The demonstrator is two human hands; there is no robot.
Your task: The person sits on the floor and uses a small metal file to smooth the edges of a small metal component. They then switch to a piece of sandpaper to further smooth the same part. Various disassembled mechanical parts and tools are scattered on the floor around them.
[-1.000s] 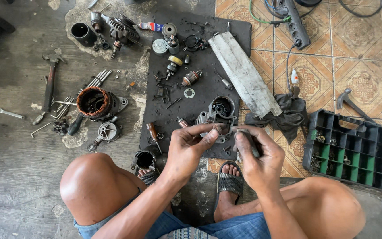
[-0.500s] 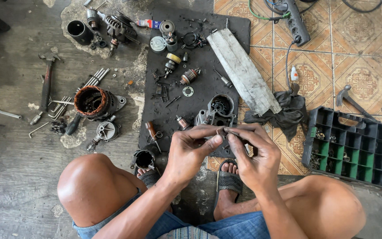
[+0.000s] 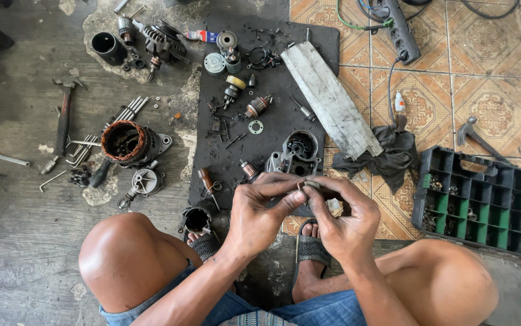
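Change since earlier: both hands have risen a little toward the grey motor housing (image 3: 297, 154) and drawn closer together; the small part now sits higher between the fingertips, while the parts on the black mat (image 3: 224, 163) lie as they did.
Head view, left hand: the left hand (image 3: 257, 211) has thumb and forefinger pinched on one end of a small brownish metal part (image 3: 310, 185), just below the grey motor housing.
Head view, right hand: the right hand (image 3: 348, 220) closes its fingers on the other end of that same part, so the two hands touch across it.
Where the part is: held in the air above the lower edge of the black mat, just short of the housing, over the sandalled foot (image 3: 310, 247).
Doing it well: my judgement is that a light, steady pinch suits so small a piece; keeping it over the mat means a slip lands it where it can be found.
Containers, tray: the black and green compartment tray (image 3: 475, 199), well to the right of the housing, holds small dark hardware in several cells; what kind is too small to tell.
Containers, cups: a dark cylindrical can (image 3: 198, 218) just left of the left hand looks hollow; another black cup (image 3: 107, 47) stands far up-left of the housing.
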